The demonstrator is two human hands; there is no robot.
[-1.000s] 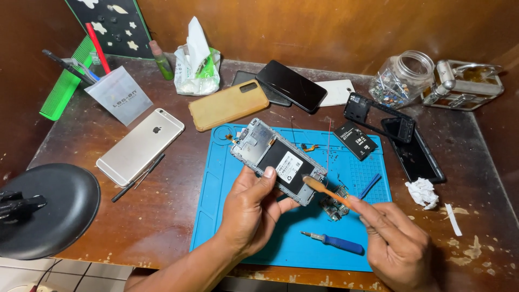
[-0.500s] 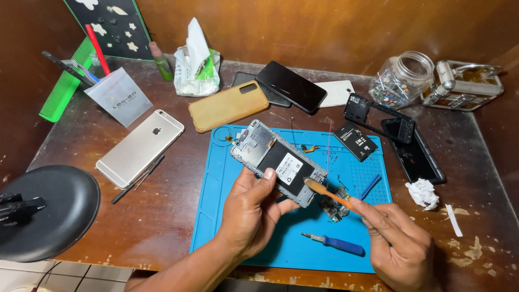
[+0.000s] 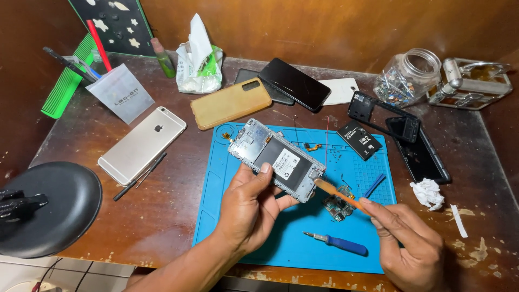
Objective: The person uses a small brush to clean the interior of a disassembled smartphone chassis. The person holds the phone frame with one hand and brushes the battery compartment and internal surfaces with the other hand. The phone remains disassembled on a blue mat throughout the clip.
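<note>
Brushing the opened phone frame's (image 3: 278, 160) lower corner — left hand (image 3: 250, 208) grips it, right hand (image 3: 406, 246) pinches the orange brush (image 3: 340, 193) — next, gentle strokes along that edge.

Matt blue mat (image 3: 270, 238), prob. silicone, on worn wood table (image 3: 178, 200); glossy glass jar (image 3: 409, 75); metal-framed phone (image 3: 278, 159).

A white rectangular label (image 3: 285, 163) sits on the opened phone's dark battery (image 3: 281, 162) — black-screened phone (image 3: 294, 84) behind.
</note>
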